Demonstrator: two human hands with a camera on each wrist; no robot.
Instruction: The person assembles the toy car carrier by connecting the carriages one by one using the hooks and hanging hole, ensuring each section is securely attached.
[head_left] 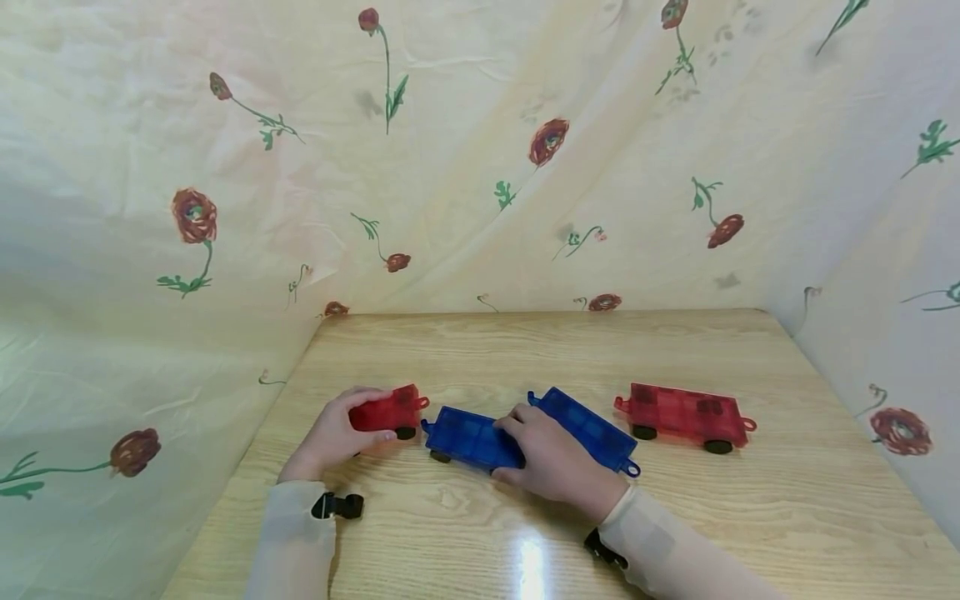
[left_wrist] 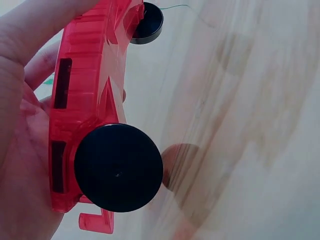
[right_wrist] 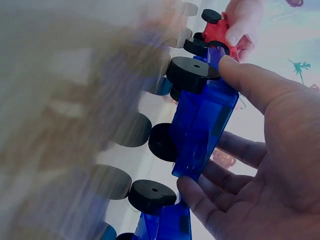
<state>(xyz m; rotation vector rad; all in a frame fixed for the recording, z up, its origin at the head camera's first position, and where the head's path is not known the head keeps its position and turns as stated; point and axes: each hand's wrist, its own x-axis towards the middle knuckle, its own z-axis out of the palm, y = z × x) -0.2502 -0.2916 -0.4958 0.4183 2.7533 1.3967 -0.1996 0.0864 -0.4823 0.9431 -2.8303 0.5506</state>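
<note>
My left hand (head_left: 337,432) grips a red see-through toy wagon (head_left: 405,408) with black wheels at the table's left. In the left wrist view the red wagon (left_wrist: 87,105) lies against the palm, a hook at its lower end. With thumb and fingers my right hand (head_left: 551,458) holds the right end of a blue toy wagon (head_left: 468,435). This wagon's hook end points at the red wagon's loop, a small gap between them. Just behind the right hand stands a second blue wagon (head_left: 585,425), set slantwise; the hand covers part of it.
A second red wagon (head_left: 682,414) stands to the right of the blue ones, its hook facing them. All are on a light wooden table (head_left: 465,342). Flowered cloth (head_left: 450,167) hangs behind and along both sides.
</note>
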